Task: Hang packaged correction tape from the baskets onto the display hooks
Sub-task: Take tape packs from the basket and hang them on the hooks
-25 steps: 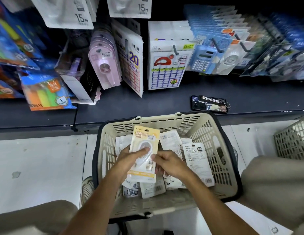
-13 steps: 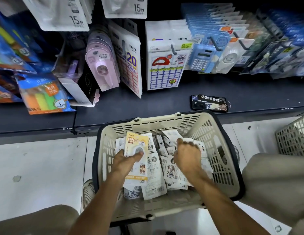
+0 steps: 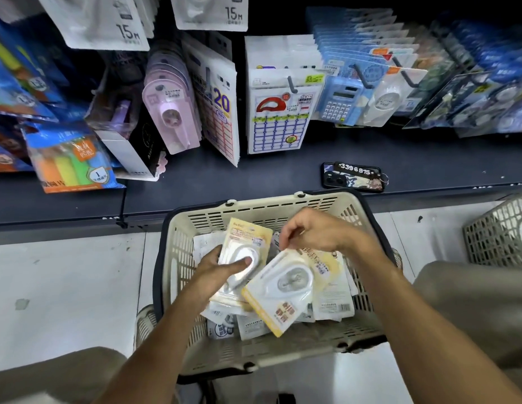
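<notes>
Two yellow-and-white blister packs of correction tape sit above the cream plastic basket (image 3: 178, 258), each with a clear bubble over a white, teardrop-shaped dispenser and printed yellow card behind it. The first pack (image 3: 248, 237) stands roughly upright over the left half of the basket; the left hand (image 3: 216, 266) grips it from the left side, thumb laid across the bubble and the other fingers curled behind the card. The second pack (image 3: 286, 295) is tilted, its lower corner pointing toward the near rim and overlapping the first pack's bottom right edge. The right hand (image 3: 315, 231) pinches its top edge with curled fingertips, palm turned down. Beneath both lie more packets (image 3: 332, 301), mostly white, heaped loosely in the basket. Display hooks (image 3: 291, 84) carry other stationery above the dark shelf (image 3: 224, 185).
</notes>
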